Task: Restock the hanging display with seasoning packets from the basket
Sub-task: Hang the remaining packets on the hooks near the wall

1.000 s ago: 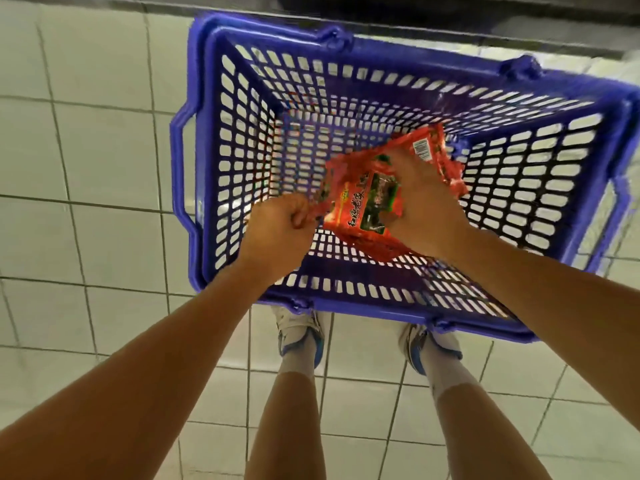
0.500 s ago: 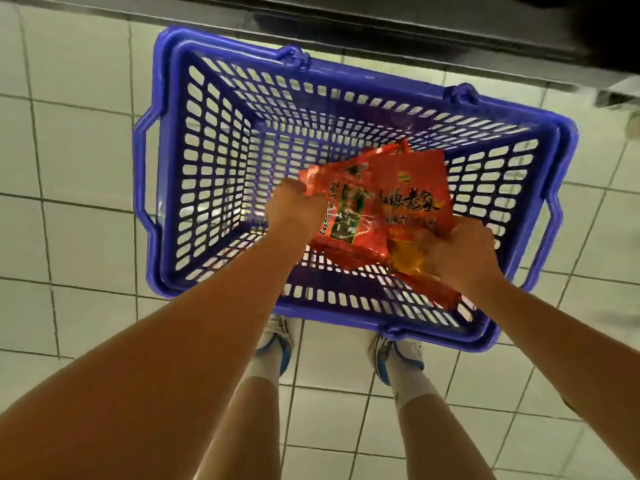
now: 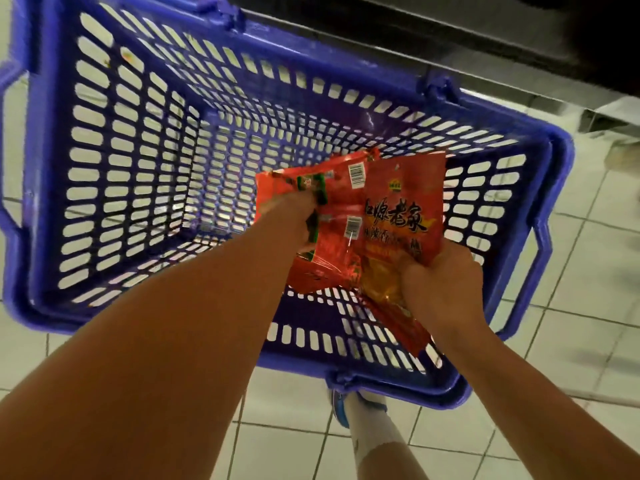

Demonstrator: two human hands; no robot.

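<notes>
A blue slotted plastic shopping basket (image 3: 114,174) stands on a floor of pale square tiles (image 3: 571,258). Both hands reach over its open top and share a fanned bunch of red seasoning packets (image 3: 346,244), held above the basket's floor, toward its near right corner. The left hand (image 3: 294,216) grips the bunch's left edge, fingers curled into the packets beside green printed strips. The right hand (image 3: 440,285) clutches the lower right of the front packet (image 3: 405,206), fingers wrapped round its bottom edge. That packet faces up, showing large black Chinese brush lettering, which I cannot read with certainty, a small yellow-green logo above it, and smaller yellow characters below. Two packets behind show white barcode labels (image 3: 356,174). One white sock and blue-trimmed shoe (image 3: 341,407) show below the basket.
</notes>
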